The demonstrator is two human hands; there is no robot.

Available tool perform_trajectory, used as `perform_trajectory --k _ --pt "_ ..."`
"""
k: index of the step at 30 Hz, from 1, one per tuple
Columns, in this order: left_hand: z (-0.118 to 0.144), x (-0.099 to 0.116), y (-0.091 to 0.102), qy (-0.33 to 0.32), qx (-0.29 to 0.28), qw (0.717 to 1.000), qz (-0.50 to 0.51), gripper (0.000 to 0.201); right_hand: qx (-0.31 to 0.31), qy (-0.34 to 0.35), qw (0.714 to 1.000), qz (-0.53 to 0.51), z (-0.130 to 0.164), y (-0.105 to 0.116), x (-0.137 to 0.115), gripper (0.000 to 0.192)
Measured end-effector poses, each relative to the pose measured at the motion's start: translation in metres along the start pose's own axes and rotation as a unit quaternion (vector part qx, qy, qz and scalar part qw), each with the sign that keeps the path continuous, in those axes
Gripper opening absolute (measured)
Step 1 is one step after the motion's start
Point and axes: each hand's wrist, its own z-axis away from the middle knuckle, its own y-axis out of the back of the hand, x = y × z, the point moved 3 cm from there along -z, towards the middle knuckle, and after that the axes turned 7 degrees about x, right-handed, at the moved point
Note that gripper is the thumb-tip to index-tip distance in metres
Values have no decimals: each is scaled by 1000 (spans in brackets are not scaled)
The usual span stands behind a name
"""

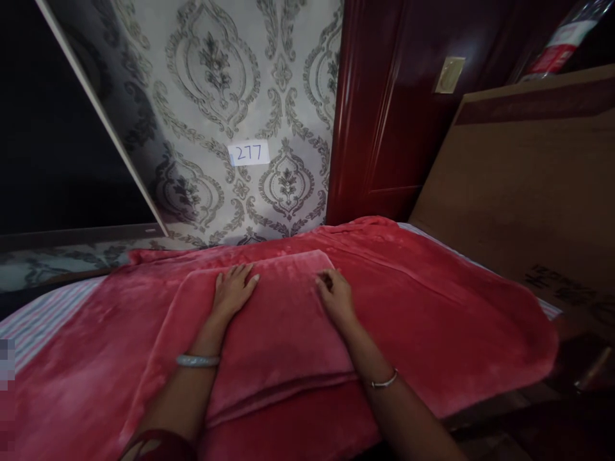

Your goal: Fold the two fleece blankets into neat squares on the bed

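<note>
The left hand (234, 291) is lying palm down in the middle of the frame, its fingers opened out and loosely spread, pressing on the upper left part of a folded red plush blanket section (283, 326) and gripping nothing; the right hand (335, 293) is resting at the upper right edge of that same section, its fingers curling inward, though the view is not showing whether they are pinching any fabric; the folded section is lying in the lower centre of the frame, its layered edge facing the bottom, and is sitting on a wider spread of red plush blanket (413, 314), which is stretching from the lower left to the right; a striped cloth (52, 320) is showing from under the blanket at the left and in a thin strip at the right; a pale bangle (198, 362) is circling the left wrist, and a thin bracelet (385, 380) is circling the right; behind, damask-patterned wallpaper (211, 77) is bearing a white paper label (248, 153) reading 277; a black flat screen (67, 134) is filling the upper left; a dark red wooden panel (365, 115) is standing right of the wallpaper, carrying a switch plate (450, 75); a cardboard box (528, 173) is occupying the right side, and a plastic bottle (562, 48) with a red-and-white label is showing above its top edge.
</note>
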Motion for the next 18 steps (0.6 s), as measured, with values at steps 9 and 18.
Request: perform_trajectory --k 9,18 --pt "4 5 -1 -26 9 999 20 54 -14 33 997 68 2 -1 2 12" --pt "36 -35 45 -32 -50 998 -11 56 -9 49 996 76 2 6 2 22"
